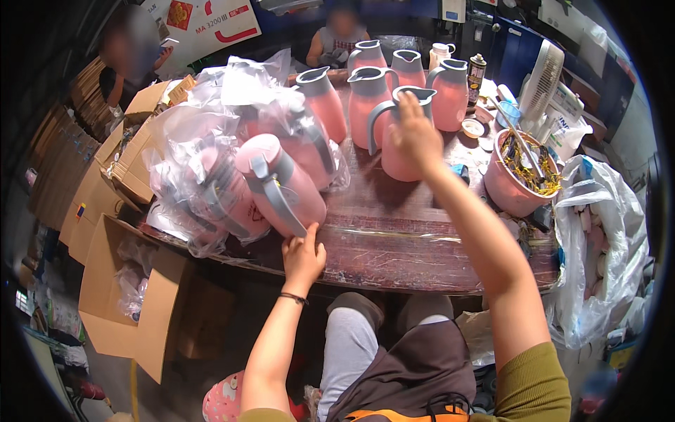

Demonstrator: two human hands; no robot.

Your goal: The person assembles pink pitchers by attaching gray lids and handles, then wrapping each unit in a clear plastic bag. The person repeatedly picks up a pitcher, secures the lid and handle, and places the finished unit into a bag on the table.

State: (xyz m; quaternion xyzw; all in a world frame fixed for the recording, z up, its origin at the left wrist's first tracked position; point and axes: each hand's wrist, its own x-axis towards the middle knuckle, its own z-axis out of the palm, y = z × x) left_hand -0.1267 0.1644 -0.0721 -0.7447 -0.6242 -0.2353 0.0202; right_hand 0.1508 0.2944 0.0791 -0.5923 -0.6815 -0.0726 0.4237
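Observation:
My left hand (304,259) touches the foot of a pink jug (285,186) with a grey handle and pink lid, near the table's front edge. Its index finger is stretched out and its thumb stands apart. My right hand (418,137) reaches across the table to a lidless pink jug (399,165) with a grey rim and handle. Its fingers lie stretched along that jug up to the rim, covering part of its side. Behind it stand several more pink jugs (365,109) without lids. Clear plastic bags (200,133) wrap several jugs at the left.
At the right, a pink bucket (517,190) holds yellow and dark scraps. Near it are a spray can (476,77), a white fan (543,77) and a full clear plastic bag (598,239). Open cardboard boxes (119,295) stand at the left. A person (337,42) sits opposite; another person (126,67) is at the left.

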